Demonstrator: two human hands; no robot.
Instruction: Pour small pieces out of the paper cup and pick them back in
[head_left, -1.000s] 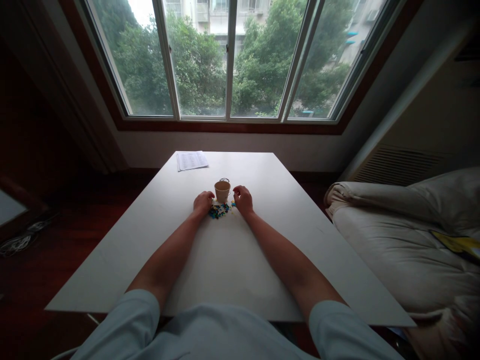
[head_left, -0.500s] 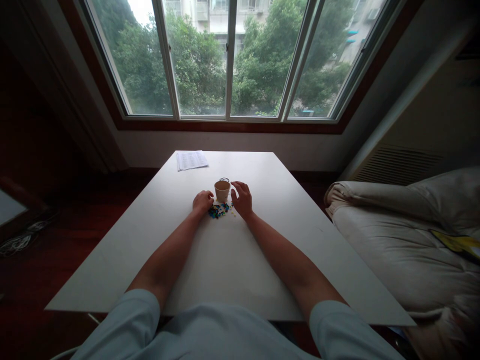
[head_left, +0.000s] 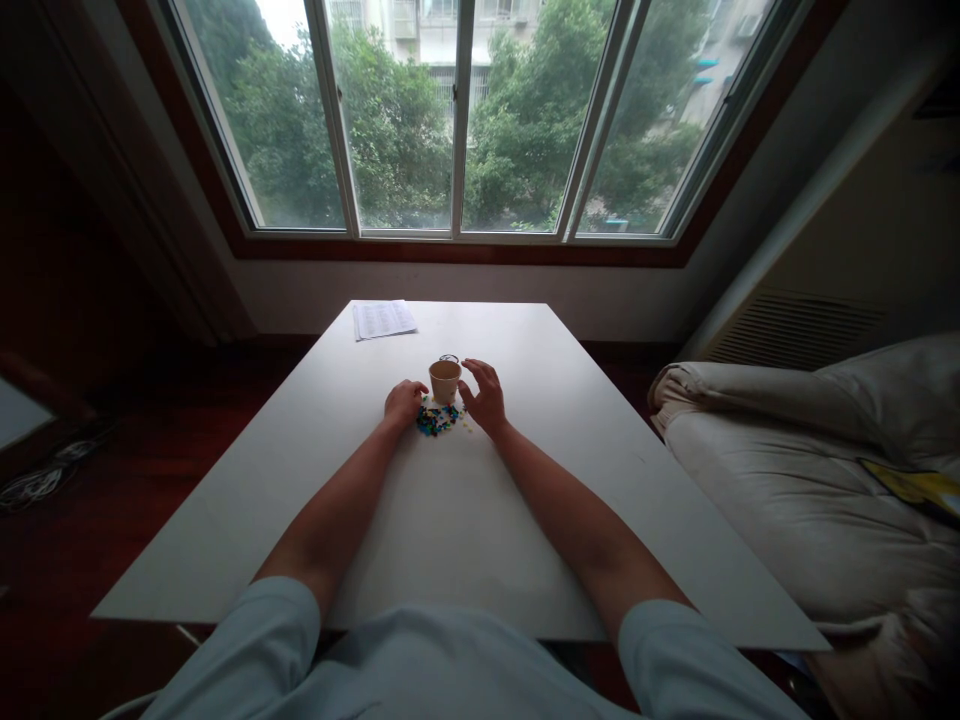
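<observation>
A small tan cup [head_left: 445, 381] stands upright near the middle of the white table [head_left: 457, 520]. Just in front of it lies a heap of tiny coloured pieces [head_left: 437, 418], blue, green and yellow. My left hand [head_left: 404, 402] rests on the table at the left edge of the heap, its fingers curled under; what they hold, if anything, is hidden. My right hand [head_left: 484, 394] is to the right of the cup, fingers apart and reaching toward the cup's rim, with nothing seen in it.
A printed sheet of paper [head_left: 383, 319] lies at the table's far left corner. A small dark object [head_left: 448, 358] sits just behind the cup. A pale cushioned sofa [head_left: 817, 470] stands close to the table's right side. Windows fill the far wall.
My right hand has opened from a curled pose and moved left, close to the cup. My left hand has barely moved.
</observation>
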